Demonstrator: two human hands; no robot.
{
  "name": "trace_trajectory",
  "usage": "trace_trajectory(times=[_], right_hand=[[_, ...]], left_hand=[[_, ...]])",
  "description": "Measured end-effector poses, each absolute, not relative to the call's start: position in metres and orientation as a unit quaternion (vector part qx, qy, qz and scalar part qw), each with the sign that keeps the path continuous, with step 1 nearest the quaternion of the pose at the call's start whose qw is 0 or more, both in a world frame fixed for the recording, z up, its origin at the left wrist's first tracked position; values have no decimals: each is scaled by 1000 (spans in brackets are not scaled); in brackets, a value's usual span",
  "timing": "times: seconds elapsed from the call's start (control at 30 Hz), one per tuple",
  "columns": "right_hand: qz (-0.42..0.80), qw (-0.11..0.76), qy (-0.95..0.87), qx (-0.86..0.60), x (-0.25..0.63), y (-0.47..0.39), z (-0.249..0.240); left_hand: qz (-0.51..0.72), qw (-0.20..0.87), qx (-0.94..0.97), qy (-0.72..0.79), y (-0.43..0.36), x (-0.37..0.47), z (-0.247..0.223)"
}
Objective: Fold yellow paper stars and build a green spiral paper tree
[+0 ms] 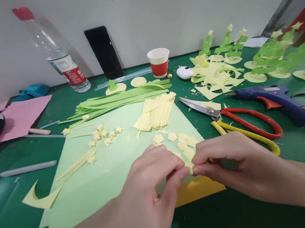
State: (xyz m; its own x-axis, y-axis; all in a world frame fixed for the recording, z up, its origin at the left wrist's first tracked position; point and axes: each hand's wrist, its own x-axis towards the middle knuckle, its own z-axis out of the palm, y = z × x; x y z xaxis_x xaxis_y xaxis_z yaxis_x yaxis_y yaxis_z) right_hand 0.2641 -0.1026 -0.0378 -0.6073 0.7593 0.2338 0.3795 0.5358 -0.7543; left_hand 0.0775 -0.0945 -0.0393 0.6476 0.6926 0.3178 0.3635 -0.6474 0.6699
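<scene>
A small pale-yellow paper star (pixel 190 166) is pinched between my two hands above the lower right of the light green paper sheet (pixel 95 194). My left hand (pixel 154 183) grips its left side with thumb and forefinger. On the other side, the thumb and forefinger of my right hand (pixel 232 163) are closed on it. Flat yellow paper pentagons (pixel 182 140) lie just beyond my fingers. Farther left are several puffy folded stars (pixel 106 134), and thin yellow strips (pixel 76 165) with a star at their end. A pile of wide yellow paper strips (pixel 155 111) rests at the sheet's far edge.
Red-and-yellow-handled scissors (pixel 227 113) and a blue glue gun (pixel 277 100) lie at right. Behind stand paper plants (pixel 271 56), a paper cup (pixel 159 62), a phone (pixel 104 52) and a bottle (pixel 59 55). Green strips (pixel 121 97) lie across the back; a glue stick (pixel 28 169) is left.
</scene>
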Motion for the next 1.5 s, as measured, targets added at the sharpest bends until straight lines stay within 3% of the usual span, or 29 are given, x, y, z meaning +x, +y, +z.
trace_trajectory(times=[0.13,0.33,0.6,0.73,0.9,1.13,1.5], right_hand=[[244,310,-864,-311,267,-99,-37],[61,266,-911,-309,270,-99,-39],[-32,268,-897,-350,271,-95,-42],[56,250,-870,-421,274,-84,-43],[113,180,-859,-465,276,-76,-44],[166,136,-842,-495,281,-71,-46],[196,91,-831,-512,285,-66,-43]], left_hand=[[288,236,878,300,-89,73,-32],[304,198,881,305,-87,73,-30],[300,156,904,263,-65,63,-22],[184,131,870,439,-29,30,-5],[109,142,828,530,-2,3,-4],[21,187,793,579,2,-2,-9],[50,217,811,541,-12,19,-1]])
